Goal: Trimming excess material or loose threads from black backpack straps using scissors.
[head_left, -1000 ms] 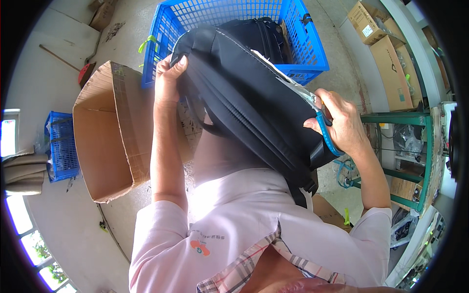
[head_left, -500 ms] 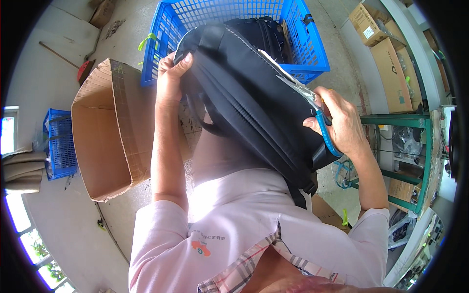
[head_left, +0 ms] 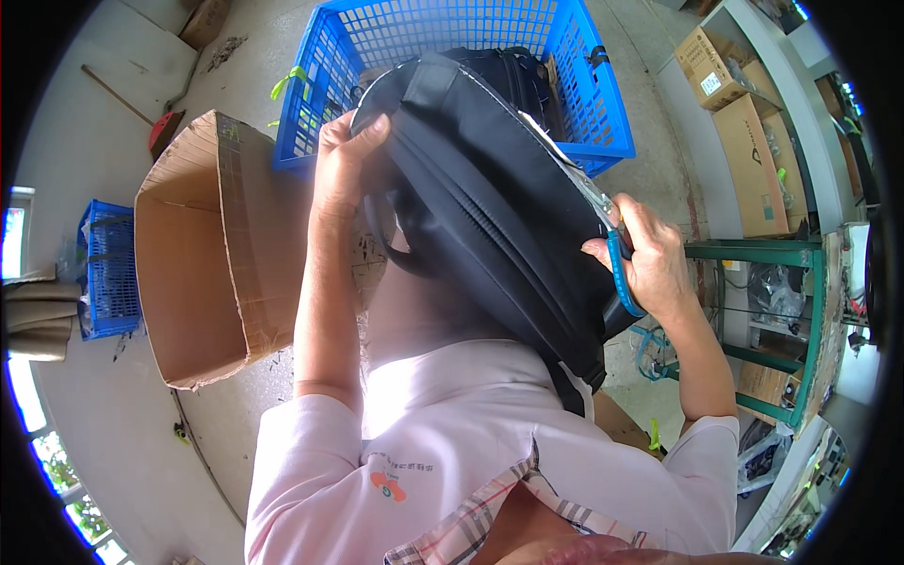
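A black backpack (head_left: 490, 198) lies across my lap, slanting from far left to near right, a light frayed edge running along its right seam. My left hand (head_left: 347, 160) is closed on its far left edge, thumb on top. In my right hand (head_left: 650, 259) are scissors (head_left: 617, 254) with blue handles, my fingers through or around the grips. Their silver blades point to the far left along the frayed seam; whether they are on the fabric or a thread is too small to tell.
A blue plastic crate (head_left: 603, 85) with black bags (head_left: 513, 80) in it stands ahead. An open cardboard box (head_left: 193, 273) is at my left, with a smaller blue crate (head_left: 111, 268) beyond. On the right are a green metal frame (head_left: 753, 252) and cardboard boxes (head_left: 753, 160).
The backpack and both hands have shifted slightly nearer in the picture, and my left hand a little to the right. Both grips are the same.
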{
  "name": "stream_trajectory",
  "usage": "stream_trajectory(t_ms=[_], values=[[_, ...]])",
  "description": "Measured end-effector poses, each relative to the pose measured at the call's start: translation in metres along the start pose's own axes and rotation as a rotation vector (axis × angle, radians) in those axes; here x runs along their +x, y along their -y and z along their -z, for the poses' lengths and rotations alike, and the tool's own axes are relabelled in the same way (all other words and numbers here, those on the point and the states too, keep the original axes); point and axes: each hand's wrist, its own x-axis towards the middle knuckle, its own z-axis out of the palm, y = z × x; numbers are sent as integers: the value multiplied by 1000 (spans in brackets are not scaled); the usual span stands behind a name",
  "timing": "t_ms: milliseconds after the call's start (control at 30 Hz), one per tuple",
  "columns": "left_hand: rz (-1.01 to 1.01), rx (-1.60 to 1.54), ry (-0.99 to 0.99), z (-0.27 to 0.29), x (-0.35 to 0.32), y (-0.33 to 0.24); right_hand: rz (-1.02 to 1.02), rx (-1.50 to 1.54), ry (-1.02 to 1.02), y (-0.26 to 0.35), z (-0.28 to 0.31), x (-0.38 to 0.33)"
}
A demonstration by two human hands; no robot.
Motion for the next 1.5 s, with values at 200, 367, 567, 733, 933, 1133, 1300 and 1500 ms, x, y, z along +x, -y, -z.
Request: stream_trajectory(t_ms=[200,367,567,733,933,1133,1300,1500], values=[[-4,10,-17,0,-5,-3,-41,37,31,11,8,9],[-14,25,-52,1,-8,-4,-45,8,50,13,13,15],[-20,28,-49,1,-10,-8,-44,34,58,17,14,18],[-11,15,-51,-1,-12,-8,-57,-41,43,13,8,17],[-11,20,-44,-1,-14,-9,36,4,-12,8,1,14],[19,78,-47,-2,-16,-10,-22,41,16,4,-3,10],[-14,68,-47,-2,-15,-8,-77,30,51,17,8,20],[-41,86,-50,-7,-21,-14,-73,14,72,22,14,31]])
